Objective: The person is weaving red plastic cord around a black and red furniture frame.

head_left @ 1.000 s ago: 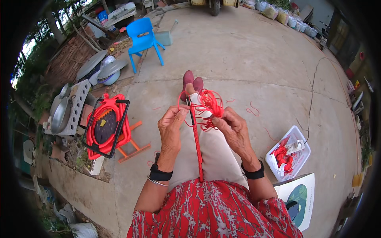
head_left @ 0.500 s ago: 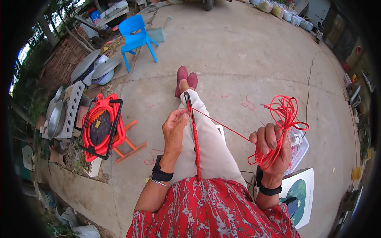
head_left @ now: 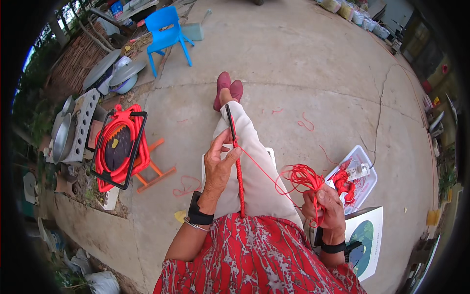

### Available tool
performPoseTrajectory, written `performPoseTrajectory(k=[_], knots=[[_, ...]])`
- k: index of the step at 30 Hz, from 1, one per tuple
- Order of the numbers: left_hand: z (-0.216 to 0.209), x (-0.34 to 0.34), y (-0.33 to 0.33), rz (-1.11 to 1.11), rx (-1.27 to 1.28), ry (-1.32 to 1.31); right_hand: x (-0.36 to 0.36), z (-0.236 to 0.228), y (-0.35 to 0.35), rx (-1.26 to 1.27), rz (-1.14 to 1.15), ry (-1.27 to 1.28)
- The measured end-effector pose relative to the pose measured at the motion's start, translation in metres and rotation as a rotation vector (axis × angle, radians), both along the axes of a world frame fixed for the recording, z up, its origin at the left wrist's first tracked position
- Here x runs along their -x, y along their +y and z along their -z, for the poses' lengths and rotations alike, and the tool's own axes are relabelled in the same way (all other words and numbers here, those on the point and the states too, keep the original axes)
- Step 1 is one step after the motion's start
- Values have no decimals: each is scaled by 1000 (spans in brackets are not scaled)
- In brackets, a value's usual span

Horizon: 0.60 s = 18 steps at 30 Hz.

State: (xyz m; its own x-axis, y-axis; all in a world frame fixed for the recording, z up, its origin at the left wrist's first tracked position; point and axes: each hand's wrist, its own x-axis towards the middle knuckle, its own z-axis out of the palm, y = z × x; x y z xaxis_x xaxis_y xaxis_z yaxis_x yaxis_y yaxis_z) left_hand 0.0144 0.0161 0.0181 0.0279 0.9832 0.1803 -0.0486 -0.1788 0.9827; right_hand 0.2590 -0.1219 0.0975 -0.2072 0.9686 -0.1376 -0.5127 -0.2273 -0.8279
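Observation:
A long thin strip wrapped tightly in red cord point(head_left: 240, 186) runs up my lap from the hem of my shirt. Its far end is bare and black point(head_left: 228, 115). My left hand point(head_left: 219, 158) pinches the strip with thumb and fingers where the wrapping meets the black part; the fingertips are partly hidden behind it. From that spot a single strand of red cord point(head_left: 258, 165) slants down to the right. My right hand point(head_left: 325, 208) is closed around a loose looped bundle of red cord point(head_left: 303, 177), whose loops stick out past the fingers toward the left.
On my right stand a white plastic basket point(head_left: 374, 182) with red cord and a clear bottle, and a white box point(head_left: 376, 235) with a green picture. To my left is a red folding stool point(head_left: 140, 142). A blue chair point(head_left: 164, 36) stands farther off. Cord scraps point(head_left: 306, 122) lie on concrete.
My right hand has moved down and left with the cord bundle, uncovering the basket. The strand between the hands has slackened. My left thumb has come against the wrapped strip.

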Motion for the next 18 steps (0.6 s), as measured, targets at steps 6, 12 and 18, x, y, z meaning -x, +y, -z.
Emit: performPoseTrajectory(k=[6,12,18], knots=[[4,-6,-5,-23,-36,183,-18,-25,-22,-232,259,319],[-3,-13,-8,-51,-40,225,0,-59,-5,-410,14,502],[0,-12,-9,-99,-83,216,13,-41,-16,-351,-102,529]])
